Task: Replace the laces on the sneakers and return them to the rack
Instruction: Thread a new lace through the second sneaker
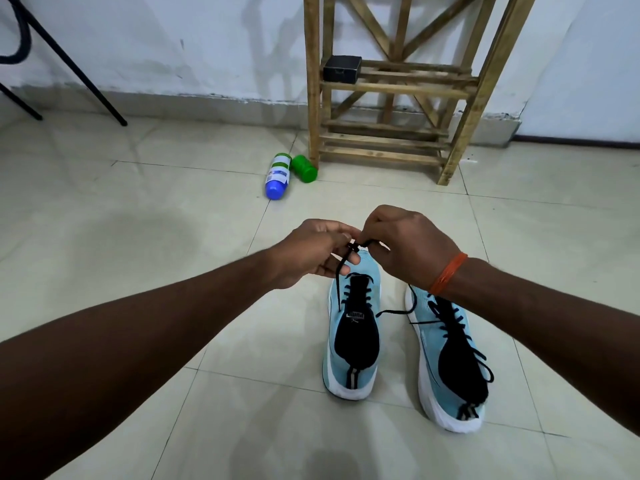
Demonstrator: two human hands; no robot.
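Two light-blue sneakers with black tongues and white soles stand side by side on the tiled floor, heels toward me: the left sneaker (353, 327) and the right sneaker (450, 358). A black lace (341, 268) runs up from the left sneaker's toe end. My left hand (311, 251) pinches that lace above the toe. My right hand (405, 244), with an orange thread at the wrist, pinches the lace's other strand close beside it. The right sneaker is laced, with loose black ends trailing over it. The wooden rack (398, 88) stands against the wall beyond.
A small black box (341, 68) sits on the rack's middle shelf. A white bottle with a blue cap (278, 176) and a green bottle (304, 168) lie on the floor by the rack's left leg. Black metal legs (69, 60) slant at the far left.
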